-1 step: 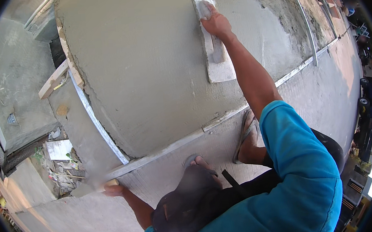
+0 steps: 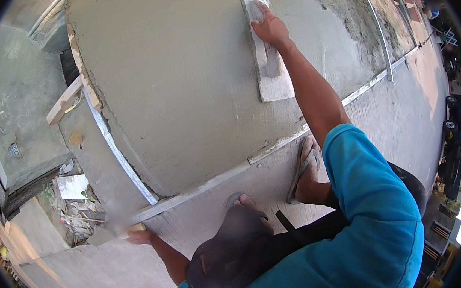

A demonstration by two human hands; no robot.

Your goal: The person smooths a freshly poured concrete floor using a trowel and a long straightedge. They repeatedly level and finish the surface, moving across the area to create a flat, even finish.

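My right hand (image 2: 271,28) is closed on the handle of a long, pale, mortar-coated float (image 2: 273,88), which lies lengthwise on the wet grey concrete (image 2: 170,78) in the upper middle. My left hand (image 2: 143,236) is closed on the wooden handle of a trowel (image 2: 109,236) at the lower left, beside the slab's front edge; its blade is blurred. A straight edging strip (image 2: 222,175) runs along the front of the wet surface, with a pale metal strip (image 2: 107,141) along its left side.
A short wooden brace (image 2: 62,104) stands by a concrete step (image 2: 23,96). Rubble (image 2: 77,212) lies at the lower left. My sandaled feet (image 2: 305,167) are on grooved pavement (image 2: 382,120). A metal strip (image 2: 379,26) crosses the slab's right part. A vehicle (image 2: 454,130) stands far right.
My right hand and the float have shifted very slightly to the right across the concrete. My left hand stays in nearly the same place with the trowel.
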